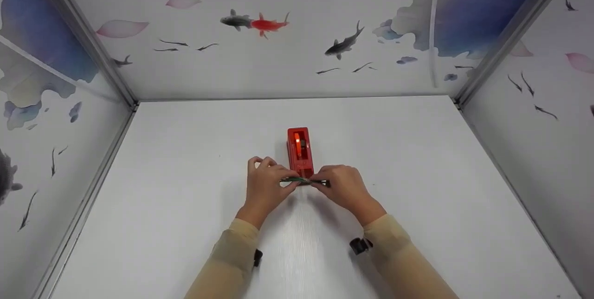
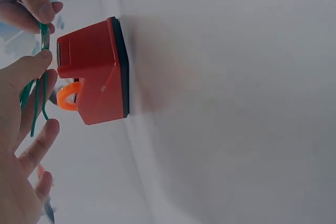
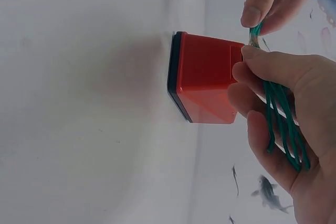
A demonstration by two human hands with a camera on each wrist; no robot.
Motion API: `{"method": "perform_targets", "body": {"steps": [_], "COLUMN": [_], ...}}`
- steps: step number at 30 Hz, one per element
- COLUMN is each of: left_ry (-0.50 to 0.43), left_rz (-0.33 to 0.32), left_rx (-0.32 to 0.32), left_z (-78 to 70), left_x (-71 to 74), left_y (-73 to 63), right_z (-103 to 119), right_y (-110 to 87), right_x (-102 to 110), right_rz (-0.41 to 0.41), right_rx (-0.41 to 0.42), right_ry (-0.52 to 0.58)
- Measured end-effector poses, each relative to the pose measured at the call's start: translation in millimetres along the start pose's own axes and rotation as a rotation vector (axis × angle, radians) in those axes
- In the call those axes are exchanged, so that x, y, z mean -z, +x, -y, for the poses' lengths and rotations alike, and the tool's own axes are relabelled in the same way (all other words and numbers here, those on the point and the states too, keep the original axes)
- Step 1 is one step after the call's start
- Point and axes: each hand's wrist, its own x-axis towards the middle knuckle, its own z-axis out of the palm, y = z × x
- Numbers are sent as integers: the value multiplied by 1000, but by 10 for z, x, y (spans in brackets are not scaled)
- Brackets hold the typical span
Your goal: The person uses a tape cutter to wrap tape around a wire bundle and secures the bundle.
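A bundle of green strings (image 3: pixel 283 121) is stretched sideways between the two hands, just in front of a red tape dispenser (image 1: pixel 297 150). The left hand (image 1: pixel 267 185) pinches one side of the bundle between thumb and index finger, its other fingers spread. With thumb and fingertips the right hand (image 1: pixel 342 186) pinches the other side, and loose string ends lie along its palm. Between the two pinches, the strings are wrapped in a shiny clear band (image 2: pixel 45 38) that looks like tape. The dispenser stands upright, with an orange ring (image 2: pixel 68 97) inside it.
A white tabletop (image 1: pixel 153 224) lies under everything. Panels printed with fish and petals (image 1: pixel 185 71) enclose it at the back and both sides, joined by grey metal corner posts (image 1: pixel 501 48). A small black device (image 1: pixel 359 245) sits by the right sleeve.
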Motion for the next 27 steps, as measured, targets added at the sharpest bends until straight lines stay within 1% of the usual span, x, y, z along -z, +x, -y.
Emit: {"method": "perform_targets", "body": {"steps": [3,5,12,16,18,20,24,27], "left_ry": [-33,-72,-213,-278,-291,-284,-276,-293], "left_rz": [-4,9,96,129,133,129,101,79], "left_rx": [23,49,160,203,205,194,172,168], "left_z": [-15,-22,-10,3,2,0,-3,-1], "left_x": [18,28,62,77,81,78,66,63], "left_y": [-5,-4,34,51,55,58,55,49], "right_z": [-1,1,-5,-13,-13,-10,2,4], "right_y": [-1,-6,-15,-5,-8,-15,-33,-28], "right_x": [-7,-10,-40,-46,-52,-62,-69,-63], "right_rz": [-48,-70,-185,-234,-237,-231,-207,-191], "right_rx": [19,33,97,118,116,102,66,47], "right_ry": [-25,-36,-31,-39,-39,-33,-1,24]}}
